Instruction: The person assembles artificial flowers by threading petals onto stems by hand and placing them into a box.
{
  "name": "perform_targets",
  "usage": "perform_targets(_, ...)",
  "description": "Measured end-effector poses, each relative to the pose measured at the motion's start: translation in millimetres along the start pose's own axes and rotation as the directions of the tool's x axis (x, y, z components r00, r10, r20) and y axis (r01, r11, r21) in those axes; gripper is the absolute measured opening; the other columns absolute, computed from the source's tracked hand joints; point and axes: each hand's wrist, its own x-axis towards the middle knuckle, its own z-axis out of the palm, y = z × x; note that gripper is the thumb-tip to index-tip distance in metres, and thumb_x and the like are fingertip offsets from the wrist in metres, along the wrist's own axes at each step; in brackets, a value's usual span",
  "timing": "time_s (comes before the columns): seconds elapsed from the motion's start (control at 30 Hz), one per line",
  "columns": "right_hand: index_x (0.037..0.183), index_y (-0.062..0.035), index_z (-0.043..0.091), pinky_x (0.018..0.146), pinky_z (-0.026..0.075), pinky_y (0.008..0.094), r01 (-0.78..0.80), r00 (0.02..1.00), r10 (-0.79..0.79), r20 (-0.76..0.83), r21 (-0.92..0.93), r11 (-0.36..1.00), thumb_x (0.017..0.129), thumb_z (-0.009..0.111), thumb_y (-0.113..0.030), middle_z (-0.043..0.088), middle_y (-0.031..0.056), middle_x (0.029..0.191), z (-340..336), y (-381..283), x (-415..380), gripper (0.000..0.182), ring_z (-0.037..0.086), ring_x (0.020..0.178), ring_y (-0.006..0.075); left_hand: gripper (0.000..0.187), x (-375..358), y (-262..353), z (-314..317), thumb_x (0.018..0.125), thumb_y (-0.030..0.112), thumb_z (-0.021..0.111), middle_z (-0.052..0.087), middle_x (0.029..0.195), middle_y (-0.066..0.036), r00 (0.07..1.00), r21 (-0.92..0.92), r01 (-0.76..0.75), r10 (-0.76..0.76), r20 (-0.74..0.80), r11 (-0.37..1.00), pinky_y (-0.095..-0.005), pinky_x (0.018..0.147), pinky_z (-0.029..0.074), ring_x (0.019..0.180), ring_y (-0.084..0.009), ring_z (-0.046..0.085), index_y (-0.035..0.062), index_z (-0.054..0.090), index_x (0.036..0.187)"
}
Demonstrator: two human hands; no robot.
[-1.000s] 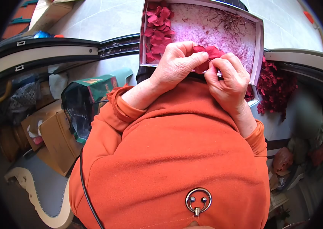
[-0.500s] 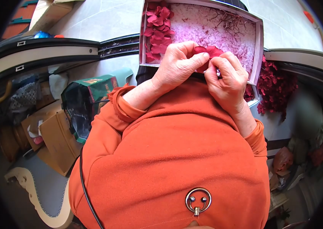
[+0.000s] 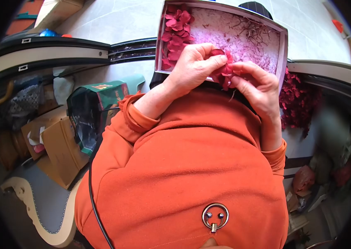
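My left hand [image 3: 196, 66] is closed, thumb and forefinger pinching dark red artificial flower petals [image 3: 225, 71] above the near side of a shallow box. At the right of these petals, my right hand [image 3: 260, 89] has its thumb and forefinger bent round their edge, a small pale spot between them. A thin strand [image 3: 232, 95] hangs below. Inside the box [image 3: 284, 54] a row of loose red petals [image 3: 177, 31] lies along the left wall. Thin dark red stems [image 3: 258, 33] lie at the upper right, over a pinkish-white floor covered in small bits.
A bunch of dark red flowers [image 3: 297, 99] lies right of the box. At my left are a green bag [image 3: 96, 103], an open cardboard box [image 3: 63, 145] and a curved cream furniture frame [image 3: 30, 199]. A door track [image 3: 132, 50] crosses behind. A black cable [image 3: 92, 199] runs down my sleeve.
My right hand has shifted right and slightly down, its thumb and forefinger spreading wider. The petals between the hands now hang lower and look bunched, and the strand shows beneath. My left hand stays nearly still.
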Motion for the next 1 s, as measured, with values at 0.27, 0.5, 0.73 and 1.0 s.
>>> perform_targets(0.27,0.088,0.001,0.067,0.076,0.047,0.0268,0.208,0.975,-0.216,-0.045,-0.132,0.969,0.078,0.069,0.007,0.063,0.0107,0.094,-3,1,-1,0.012,0.06,0.089,0.0177,0.014,-8,16,-15,0.091,0.014,0.063,0.068,0.082,-0.006,0.983,0.629,-0.185,0.146,0.113,0.755,-0.0242,0.06,0.049,0.067,-0.01,0.062,0.001,0.067,0.094)
perform_targets(0.5,0.09,0.0076,0.064,0.053,0.052,0.0205,-0.079,0.996,0.064,0.061,0.282,0.956,0.087,0.061,0.005,0.062,0.0127,0.088,-1,-11,-7,0.005,0.063,0.062,0.0138,0.016,-20,29,-66,0.077,0.025,0.071,0.062,0.077,-0.004,0.881,0.957,-0.1,0.423,0.212,-0.272,-0.0369,0.075,0.047,0.082,-0.0244,0.06,0.0091,0.069,0.08)
perform_targets(0.73,0.082,0.0035,0.064,0.056,0.046,0.0281,0.066,0.991,-0.032,0.131,-0.259,0.964,0.078,0.064,0.007,0.06,0.0086,0.071,5,-5,-1,0.005,0.06,0.063,0.0152,0.009,0,10,-55,0.073,0.019,0.07,0.059,0.079,-0.001,0.876,0.929,-0.197,0.37,0.31,-0.312,-0.0359,0.079,0.042,0.087,-0.0227,0.055,0.0111,0.067,0.075)
perform_targets(1.0,0.081,0.0002,0.067,0.072,0.05,0.0341,0.2,0.979,-0.188,0.074,-0.481,0.853,0.075,0.067,0.001,0.063,0.0135,0.087,16,-2,14,0.007,0.062,0.079,0.0259,0.007,6,12,-28,0.071,0.012,0.07,0.06,0.081,-0.001,0.726,0.906,-0.368,0.544,0.421,-0.21,-0.0344,0.074,0.043,0.083,-0.0221,0.055,0.0098,0.066,0.077)
